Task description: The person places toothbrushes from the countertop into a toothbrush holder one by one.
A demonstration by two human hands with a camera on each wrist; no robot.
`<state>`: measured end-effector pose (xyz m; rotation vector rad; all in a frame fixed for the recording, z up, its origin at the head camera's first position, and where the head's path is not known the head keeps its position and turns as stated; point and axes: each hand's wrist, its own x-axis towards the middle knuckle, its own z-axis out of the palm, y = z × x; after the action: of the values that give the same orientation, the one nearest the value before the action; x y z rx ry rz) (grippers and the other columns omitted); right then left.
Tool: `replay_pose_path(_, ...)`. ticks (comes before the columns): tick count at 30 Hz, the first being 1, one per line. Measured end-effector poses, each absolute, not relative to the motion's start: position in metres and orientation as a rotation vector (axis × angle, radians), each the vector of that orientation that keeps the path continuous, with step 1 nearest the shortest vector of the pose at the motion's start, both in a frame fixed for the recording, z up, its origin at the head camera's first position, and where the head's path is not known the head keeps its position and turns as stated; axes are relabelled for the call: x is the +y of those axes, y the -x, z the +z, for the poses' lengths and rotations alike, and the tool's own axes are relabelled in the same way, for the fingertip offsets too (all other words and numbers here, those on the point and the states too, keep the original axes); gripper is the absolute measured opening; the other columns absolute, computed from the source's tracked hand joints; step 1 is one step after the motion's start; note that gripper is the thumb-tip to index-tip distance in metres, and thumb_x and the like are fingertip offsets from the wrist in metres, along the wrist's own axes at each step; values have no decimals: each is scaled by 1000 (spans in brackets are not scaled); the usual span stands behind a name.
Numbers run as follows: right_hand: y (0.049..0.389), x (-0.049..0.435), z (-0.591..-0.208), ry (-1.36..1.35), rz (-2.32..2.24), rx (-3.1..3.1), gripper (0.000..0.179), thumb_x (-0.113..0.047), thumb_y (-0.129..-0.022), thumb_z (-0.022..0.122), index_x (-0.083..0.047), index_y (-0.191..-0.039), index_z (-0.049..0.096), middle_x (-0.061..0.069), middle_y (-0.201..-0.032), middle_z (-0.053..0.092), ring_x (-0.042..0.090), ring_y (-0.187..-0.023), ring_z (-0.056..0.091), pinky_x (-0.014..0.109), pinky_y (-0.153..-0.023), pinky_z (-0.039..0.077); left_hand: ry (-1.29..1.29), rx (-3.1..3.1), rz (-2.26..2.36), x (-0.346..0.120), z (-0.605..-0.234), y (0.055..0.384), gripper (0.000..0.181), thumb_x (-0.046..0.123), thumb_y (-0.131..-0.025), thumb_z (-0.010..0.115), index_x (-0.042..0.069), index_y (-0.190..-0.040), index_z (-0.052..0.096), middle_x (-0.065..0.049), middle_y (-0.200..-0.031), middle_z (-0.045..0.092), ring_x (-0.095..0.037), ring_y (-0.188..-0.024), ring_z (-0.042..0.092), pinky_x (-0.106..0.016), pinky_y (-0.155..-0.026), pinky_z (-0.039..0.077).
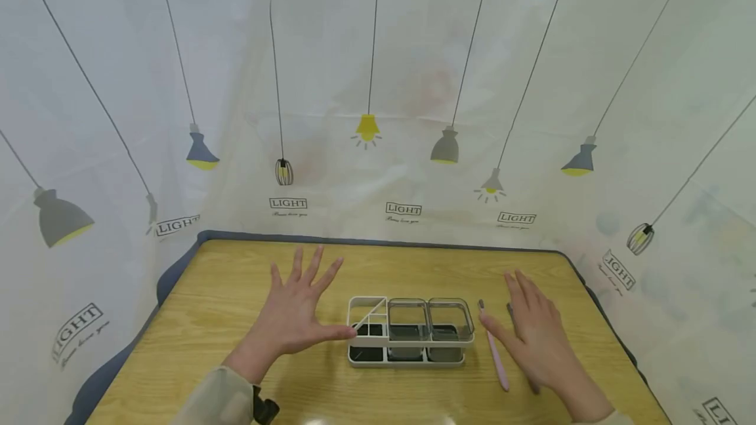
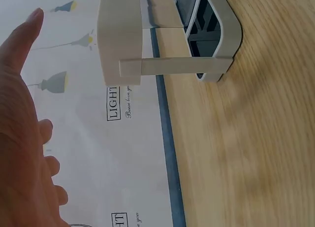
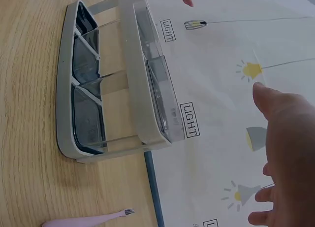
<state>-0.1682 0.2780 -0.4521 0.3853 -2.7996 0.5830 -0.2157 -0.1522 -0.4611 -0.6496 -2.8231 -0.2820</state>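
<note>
A white two-tier toothbrush holder (image 1: 425,343) stands on the table, with two clear cups (image 1: 450,317) side by side in its right part and a divided section on the left. My left hand (image 1: 295,317) is raised at its left side, fingers spread; the thumb overlaps the holder's left edge in the head view, while the left wrist view shows no grip. To the right lie a pink toothbrush (image 1: 498,363) and a dark, slender item (image 1: 534,387), partly hidden by my right hand (image 1: 536,343). That hand hovers with straight fingers, holding nothing.
The wooden table (image 1: 236,294) has a dark blue edge (image 1: 378,241) along its back. White sheeting (image 1: 331,71) printed with hanging lamps and LIGHT labels encloses the back and both sides. A black strap device (image 1: 264,405) sits on my left wrist.
</note>
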Motion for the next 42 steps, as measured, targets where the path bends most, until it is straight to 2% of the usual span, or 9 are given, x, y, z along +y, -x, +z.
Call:
replay_pose_path(6, 175, 284, -458, -349, 753, -2793, 90, -48, -107, 60, 7, -165, 19, 37, -166, 21, 64, -145, 27, 85, -107, 26, 677, -2841, -488, -151, -467, 217, 130, 97, -71, 60, 32, -172, 13, -8, -177, 2, -43, -159, -3, -82, -116, 2)
replay_pose_path(11, 180, 287, -460, -309, 918, -2792, 92, -45, -107, 63, 14, -162, 18, 42, -162, 22, 65, -145, 25, 81, -110, 27, 703, -2815, -640, -149, -475, 222, 132, 94, -70, 67, 32, -172, 10, -5, -176, 5, -40, -160, 0, -78, -118, 3)
replay_pose_path(19, 187, 288, -464, -129, 1076, -2855, 92, -46, -107, 63, 20, -157, 23, 44, -157, 31, 62, -137, 43, 71, -105, 45, 738, -2776, -867, -147, -483, 225, 138, 88, -66, 77, 30, -172, 10, -3, -176, 8, -35, -160, 4, -70, -123, 7)
replay_pose_path(24, 193, 288, -471, -74, 1151, -2869, 89, -43, -107, 64, 20, -157, 26, 42, -157, 34, 60, -138, 44, 66, -107, 46, 768, -2795, -1079, -146, -488, 227, 139, 84, -64, 83, 36, -171, 9, 7, -176, 6, -23, -161, 3, -60, -127, 7)
replay_pose_path(27, 197, 288, -476, -51, 1169, -2875, 85, -39, -107, 66, 19, -156, 29, 41, -155, 37, 58, -137, 47, 64, -107, 47, 778, -2797, -1197, -145, -491, 227, 140, 80, -63, 87, 39, -171, 8, 11, -175, 7, -22, -161, 6, -61, -126, 12)
replay_pose_path(30, 200, 288, -480, -26, 1170, -2887, 83, -39, -106, 68, 19, -154, 33, 41, -153, 40, 57, -135, 49, 62, -106, 49, 789, -2782, -1270, -144, -495, 229, 141, 75, -62, 91, 39, -171, 8, 9, -175, 9, -25, -161, 11, -65, -123, 17)
replay_pose_path(37, 207, 286, -491, 0, 1177, -2886, 73, -28, -105, 70, 20, -150, 39, 42, -148, 46, 55, -133, 51, 60, -106, 50, 803, -2751, -1375, -141, -502, 231, 142, 67, -61, 97, 36, -171, 12, -2, -175, 17, -26, -159, 18, -57, -124, 25)
replay_pose_path(42, 212, 286, -500, 6, 1200, -2876, 67, -22, -104, 71, 21, -147, 43, 42, -146, 49, 55, -130, 54, 59, -104, 52, 785, -2779, -1433, -138, -505, 232, 142, 63, -60, 99, 39, -170, 13, 3, -173, 19, -27, -157, 24, -56, -123, 29)
